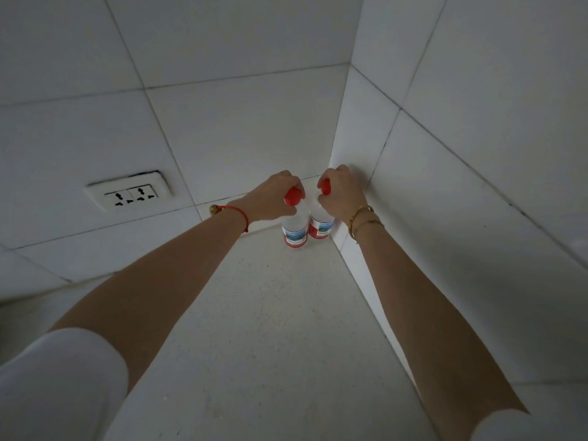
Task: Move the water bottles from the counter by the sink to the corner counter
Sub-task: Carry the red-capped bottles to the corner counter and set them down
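Two clear water bottles with red caps and red-and-blue labels stand upright side by side in the far corner of the pale speckled counter [270, 313]. My left hand [273, 198] is closed around the cap of the left bottle [295, 233]. My right hand [342, 192] grips the cap of the right bottle [321, 226], which stands close to the right wall. The bottles' necks are hidden by my fingers. Both bottle bases appear to rest on the counter.
White tiled walls meet in the corner right behind the bottles. A double wall socket [130, 194] sits on the left wall. A small brownish object [213, 210] lies at the wall's foot left of my left wrist.
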The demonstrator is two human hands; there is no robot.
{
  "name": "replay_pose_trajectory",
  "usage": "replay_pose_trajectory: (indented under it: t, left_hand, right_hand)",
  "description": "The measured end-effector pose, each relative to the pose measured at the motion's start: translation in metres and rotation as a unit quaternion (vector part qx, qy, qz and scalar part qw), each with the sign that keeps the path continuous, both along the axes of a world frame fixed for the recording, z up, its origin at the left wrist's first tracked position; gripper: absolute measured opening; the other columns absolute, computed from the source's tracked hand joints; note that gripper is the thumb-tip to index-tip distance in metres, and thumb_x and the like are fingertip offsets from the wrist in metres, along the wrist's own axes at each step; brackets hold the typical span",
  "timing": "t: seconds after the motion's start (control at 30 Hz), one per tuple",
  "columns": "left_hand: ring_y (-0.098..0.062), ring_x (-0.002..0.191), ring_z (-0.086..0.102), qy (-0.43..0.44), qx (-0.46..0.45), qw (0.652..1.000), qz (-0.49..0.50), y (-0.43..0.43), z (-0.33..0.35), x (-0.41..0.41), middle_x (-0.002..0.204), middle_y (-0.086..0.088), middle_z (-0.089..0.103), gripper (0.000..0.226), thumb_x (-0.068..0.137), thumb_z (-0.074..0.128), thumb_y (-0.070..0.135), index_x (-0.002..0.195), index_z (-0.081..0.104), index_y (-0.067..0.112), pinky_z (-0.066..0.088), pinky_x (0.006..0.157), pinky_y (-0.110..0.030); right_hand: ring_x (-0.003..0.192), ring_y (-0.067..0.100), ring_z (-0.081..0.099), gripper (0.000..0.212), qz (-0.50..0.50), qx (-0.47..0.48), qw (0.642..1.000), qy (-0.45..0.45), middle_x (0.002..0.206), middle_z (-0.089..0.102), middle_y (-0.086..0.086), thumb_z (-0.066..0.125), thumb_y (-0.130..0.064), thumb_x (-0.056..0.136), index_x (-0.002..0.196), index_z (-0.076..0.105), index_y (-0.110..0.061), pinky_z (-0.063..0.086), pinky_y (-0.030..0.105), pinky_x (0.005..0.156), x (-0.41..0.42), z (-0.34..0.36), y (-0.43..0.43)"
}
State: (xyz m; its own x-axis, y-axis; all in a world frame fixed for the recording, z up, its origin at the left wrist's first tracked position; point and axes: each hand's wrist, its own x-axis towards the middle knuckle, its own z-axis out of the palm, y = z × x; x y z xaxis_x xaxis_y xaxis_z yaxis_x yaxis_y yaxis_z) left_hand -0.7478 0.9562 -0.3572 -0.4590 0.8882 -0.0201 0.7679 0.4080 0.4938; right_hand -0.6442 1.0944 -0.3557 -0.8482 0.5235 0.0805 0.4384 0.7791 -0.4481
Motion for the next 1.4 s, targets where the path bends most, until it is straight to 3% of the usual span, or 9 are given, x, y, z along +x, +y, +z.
replay_pose_trajectory:
  t: [0.27, 0.43, 0.6, 0.87, 1.03, 1.2, 1.4]
  left_hand:
    - [-0.014, 0.099, 0.044, 0.014, 0.019, 0.998, 0.060, 0.028, -0.015, -0.003, 0.111, -0.003, 0.053, 0.037, 0.078, 0.071, 0.008, 0.112, 0.058, 0.015, 0.035, 0.085, -0.023]
    - [-0.017, 0.099, 0.047, 0.022, 0.030, 0.996, 0.084, 0.035, -0.016, -0.012, 0.114, -0.007, 0.057, 0.038, 0.077, 0.072, 0.008, 0.112, 0.058, 0.015, 0.036, 0.086, -0.024]
    - [-0.025, 0.107, 0.050, 0.027, 0.034, 0.995, 0.085, 0.036, -0.015, -0.018, 0.114, -0.009, 0.057, 0.036, 0.078, 0.070, 0.007, 0.112, 0.060, 0.013, 0.037, 0.089, -0.024]
    - [-0.028, 0.130, 0.037, 0.049, 0.029, 0.993, 0.104, 0.036, -0.013, -0.014, 0.137, -0.009, 0.047, 0.049, 0.086, 0.058, 0.002, 0.133, 0.049, 0.013, 0.032, 0.112, -0.037]
    - [-0.027, 0.131, 0.039, 0.032, 0.040, 0.993, 0.110, 0.031, -0.014, -0.010, 0.143, -0.007, 0.045, 0.061, 0.087, 0.061, 0.006, 0.143, 0.039, 0.015, 0.033, 0.112, -0.037]
    - [-0.026, 0.124, 0.048, 0.011, 0.065, 0.992, 0.103, 0.014, -0.016, -0.006, 0.144, -0.007, 0.043, 0.064, 0.086, 0.063, 0.008, 0.144, 0.036, 0.015, 0.044, 0.104, -0.040]
    - [-0.028, 0.131, 0.039, 0.032, 0.036, 0.994, 0.094, -0.012, -0.011, 0.005, 0.148, -0.007, 0.040, 0.067, 0.090, 0.061, 0.019, 0.148, 0.028, 0.020, 0.035, 0.107, -0.040]
  right_hand:
    - [0.098, 0.026, 0.059, 0.025, -0.002, 0.035, 0.999, 0.004, 0.114, 0.055, 0.012, 0.065, -0.002, 0.081, 0.105, 0.063, -0.009, 0.047, 0.027, 0.087, -0.015, -0.015, 0.014]
    - [0.096, 0.027, 0.062, 0.024, 0.001, 0.059, 0.998, 0.013, 0.115, 0.056, 0.014, 0.061, 0.001, 0.084, 0.106, 0.063, -0.007, 0.043, 0.022, 0.079, -0.027, -0.017, 0.017]
    - [0.098, 0.029, 0.062, 0.024, 0.003, 0.066, 0.998, 0.011, 0.117, 0.055, 0.015, 0.059, 0.002, 0.084, 0.106, 0.063, -0.006, 0.051, 0.030, 0.086, -0.041, -0.017, 0.020]
    - [0.106, 0.028, 0.059, 0.038, 0.023, 0.094, 0.995, -0.008, 0.128, 0.049, 0.014, 0.062, -0.004, 0.086, 0.122, 0.052, -0.008, 0.053, 0.030, 0.092, -0.041, -0.020, 0.019]
    - [0.115, 0.031, 0.057, 0.047, 0.010, 0.053, 0.999, -0.008, 0.138, 0.044, 0.016, 0.062, -0.006, 0.087, 0.131, 0.045, -0.009, 0.050, 0.034, 0.099, -0.032, -0.019, 0.016]
    - [0.125, 0.033, 0.051, 0.058, -0.015, 0.041, 0.999, 0.007, 0.145, 0.038, 0.016, 0.062, -0.011, 0.089, 0.141, 0.035, -0.011, 0.048, 0.037, 0.103, -0.020, -0.015, 0.008]
    - [0.128, 0.031, 0.044, 0.045, 0.016, 0.064, 0.998, 0.009, 0.137, 0.046, 0.014, 0.056, -0.016, 0.092, 0.133, 0.041, -0.008, 0.043, 0.039, 0.107, -0.004, -0.003, -0.007]
